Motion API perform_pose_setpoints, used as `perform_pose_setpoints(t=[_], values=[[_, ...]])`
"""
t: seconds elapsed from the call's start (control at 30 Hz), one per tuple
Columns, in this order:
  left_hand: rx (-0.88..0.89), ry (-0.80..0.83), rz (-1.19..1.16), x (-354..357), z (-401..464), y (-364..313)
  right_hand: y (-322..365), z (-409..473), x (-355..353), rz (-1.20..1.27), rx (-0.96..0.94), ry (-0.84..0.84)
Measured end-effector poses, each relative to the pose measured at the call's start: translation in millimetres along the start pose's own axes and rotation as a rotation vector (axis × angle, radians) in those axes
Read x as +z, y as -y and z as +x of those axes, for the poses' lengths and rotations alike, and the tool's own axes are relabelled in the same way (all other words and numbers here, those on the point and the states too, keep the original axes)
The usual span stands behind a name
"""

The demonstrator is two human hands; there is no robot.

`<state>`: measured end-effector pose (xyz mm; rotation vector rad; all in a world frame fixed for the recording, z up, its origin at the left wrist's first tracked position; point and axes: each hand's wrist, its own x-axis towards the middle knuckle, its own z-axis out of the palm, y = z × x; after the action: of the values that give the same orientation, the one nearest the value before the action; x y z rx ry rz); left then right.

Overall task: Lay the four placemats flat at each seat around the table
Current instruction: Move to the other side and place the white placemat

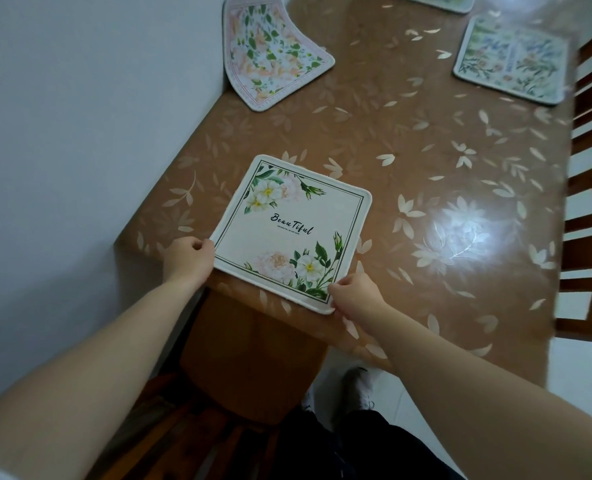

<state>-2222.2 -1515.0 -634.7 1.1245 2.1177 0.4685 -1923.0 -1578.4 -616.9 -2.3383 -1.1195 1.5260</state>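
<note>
Placemat (289,233) is gripped at its near corners by left hand (188,258) and right hand (355,294) at the table's (426,140) near edge, final squaring judged underway, release required next

A single head-worn wide-angle view is given, aimed forward and steeply down from above the near end of the brown leaf-patterned table (408,140). Both forearms are seen reaching away from the lens; the floor and a wooden slatted chair (589,202) are caught at the right edge.
</note>
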Motion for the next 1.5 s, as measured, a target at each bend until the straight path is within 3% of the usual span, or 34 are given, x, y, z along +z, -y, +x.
perform_pose_setpoints(t=[0.13, 0.23, 0.33, 0.47, 0.67, 0.93, 1.07, 1.4, 1.5], values=[[0.334, 0.084, 0.190, 10, -2, 0, 8, 14, 3, -0.342, -0.340, -0.117], [0.442, 0.233, 0.383, 19, -6, 12, 13, 29, 4, -0.661, -0.475, -0.077], [0.474, 0.268, 0.473, 25, -10, 23, 9, 45, 4, -0.871, -0.492, 0.006], [0.449, 0.219, 0.528, 27, -12, 14, 15, 58, -5, -0.955, -0.585, 0.049], [0.293, 0.407, 0.812, 42, -12, 1, 17, 75, -12, -1.076, -0.687, 0.126], [0.271, 0.461, 0.880, 42, -12, -8, 15, 79, -13, -1.082, -0.688, 0.160], [0.328, 0.379, 0.811, 42, -1, -29, 29, 85, -22, -0.994, -0.718, 0.142], [0.480, 0.216, 0.694, 86, 92, -143, 147, 165, -105, -0.172, -0.490, -0.005], [0.450, 0.151, 0.698, 95, 131, -165, 176, 193, -119, -0.105, -0.492, -0.016]])
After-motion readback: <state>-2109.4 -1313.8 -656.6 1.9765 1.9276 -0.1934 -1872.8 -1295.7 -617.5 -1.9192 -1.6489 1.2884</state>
